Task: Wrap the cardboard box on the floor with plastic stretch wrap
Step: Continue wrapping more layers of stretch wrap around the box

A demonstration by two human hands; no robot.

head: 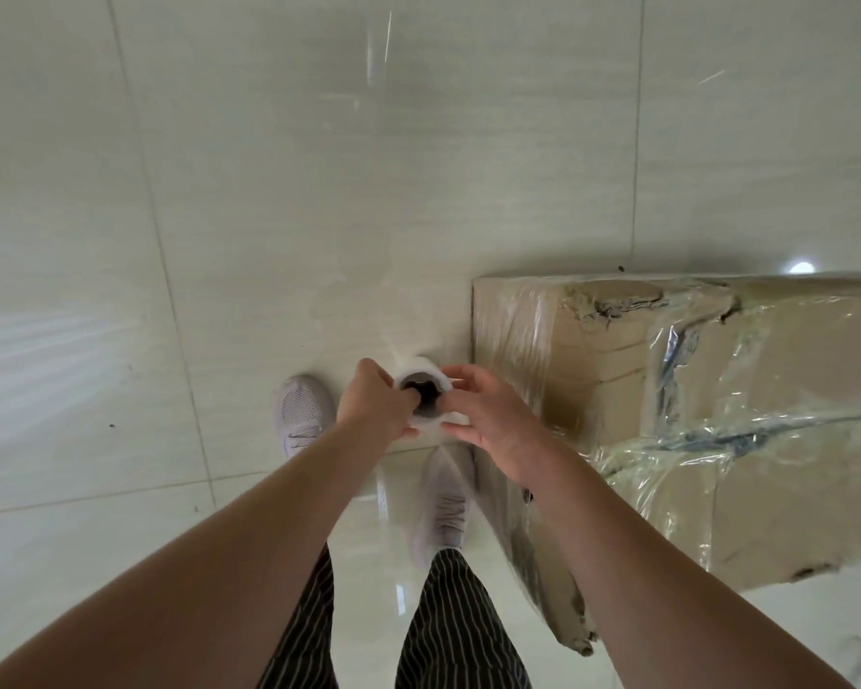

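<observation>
**Partly wrapped, roll held end-on**

Down on the pale tiled floor (pixel 220 191), at right: cardboard box (pixel 776 440), clear film already stretched and bunched over its top and near side, torn patches at the corners, right end cut off by the frame edge. No readable print or label anywhere. Contents hidden. Just left of it, stretch wrap roll (pixel 421 392) seen end-on, dark core hollow. Left hand (pixel 376 410) curled on the rim, fingertip inside the core; right hand (pixel 493 420) pinching the opposite rim. Below: pale sneakers (pixel 302 415), striped trousers (pixel 448 629).
</observation>
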